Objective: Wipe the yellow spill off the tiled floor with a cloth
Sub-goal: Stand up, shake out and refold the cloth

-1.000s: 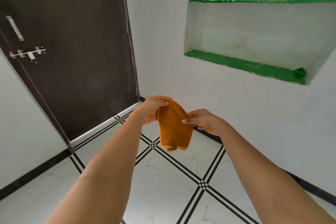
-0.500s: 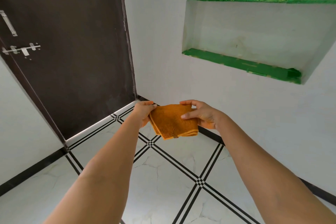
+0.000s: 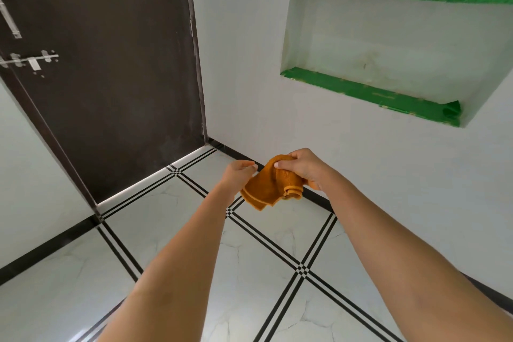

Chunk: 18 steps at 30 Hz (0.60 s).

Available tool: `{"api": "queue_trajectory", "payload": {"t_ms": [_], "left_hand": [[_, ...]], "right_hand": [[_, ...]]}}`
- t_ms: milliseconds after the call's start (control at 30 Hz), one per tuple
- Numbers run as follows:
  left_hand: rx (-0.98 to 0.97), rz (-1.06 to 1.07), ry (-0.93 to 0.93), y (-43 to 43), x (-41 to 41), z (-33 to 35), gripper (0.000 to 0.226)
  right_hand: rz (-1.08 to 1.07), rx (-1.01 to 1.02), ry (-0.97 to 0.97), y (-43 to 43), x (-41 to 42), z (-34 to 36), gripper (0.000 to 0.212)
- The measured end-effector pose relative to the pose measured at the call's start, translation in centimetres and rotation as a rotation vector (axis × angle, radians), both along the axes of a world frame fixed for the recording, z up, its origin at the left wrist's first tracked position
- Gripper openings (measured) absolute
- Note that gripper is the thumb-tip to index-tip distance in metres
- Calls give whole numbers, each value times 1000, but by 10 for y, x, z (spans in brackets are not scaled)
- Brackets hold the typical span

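An orange cloth (image 3: 268,187) hangs bunched in the air above the white tiled floor (image 3: 249,264), near the corner of the room. My right hand (image 3: 304,168) is shut on its upper part, fingers wrapped over the top. My left hand (image 3: 238,175) is just left of the cloth, fingers curled at its edge; whether it still grips the cloth is unclear. No yellow spill shows on the visible tiles.
A dark brown door (image 3: 111,64) with a metal latch (image 3: 30,60) stands at the left. A wall niche with green-lined shelves (image 3: 369,94) is at the upper right. Black skirting (image 3: 316,197) runs along the walls.
The cloth went from hanging long, to folded flat between both hands, to bunched in my right hand. My left hand has slipped back to its edge.
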<state>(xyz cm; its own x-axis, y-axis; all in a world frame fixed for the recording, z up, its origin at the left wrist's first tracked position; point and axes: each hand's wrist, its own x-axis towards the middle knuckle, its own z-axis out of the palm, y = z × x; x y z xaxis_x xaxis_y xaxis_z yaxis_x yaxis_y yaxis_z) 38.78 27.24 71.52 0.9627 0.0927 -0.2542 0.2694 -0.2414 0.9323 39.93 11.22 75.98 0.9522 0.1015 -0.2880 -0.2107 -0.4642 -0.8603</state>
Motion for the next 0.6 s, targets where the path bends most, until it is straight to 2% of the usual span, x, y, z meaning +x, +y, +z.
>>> {"api": "queue_trajectory", "payload": {"t_ms": [100,300,433,600], "left_hand": [[4,-11,9,-5,-6,-8,30],[2,-124,46,-26,-20,-22,34],[2,-252,84,-62,-37,-36,31],[10,-452,116,-146,-89,-44,34]], "right_hand": [[-104,80,69,-2,-8,-4,43],[-314,301,260,-29,-41,-23,59],[-542,326,238,-64,-80,-39,56],[-808,303,210,-135,-161,-55,59]]}}
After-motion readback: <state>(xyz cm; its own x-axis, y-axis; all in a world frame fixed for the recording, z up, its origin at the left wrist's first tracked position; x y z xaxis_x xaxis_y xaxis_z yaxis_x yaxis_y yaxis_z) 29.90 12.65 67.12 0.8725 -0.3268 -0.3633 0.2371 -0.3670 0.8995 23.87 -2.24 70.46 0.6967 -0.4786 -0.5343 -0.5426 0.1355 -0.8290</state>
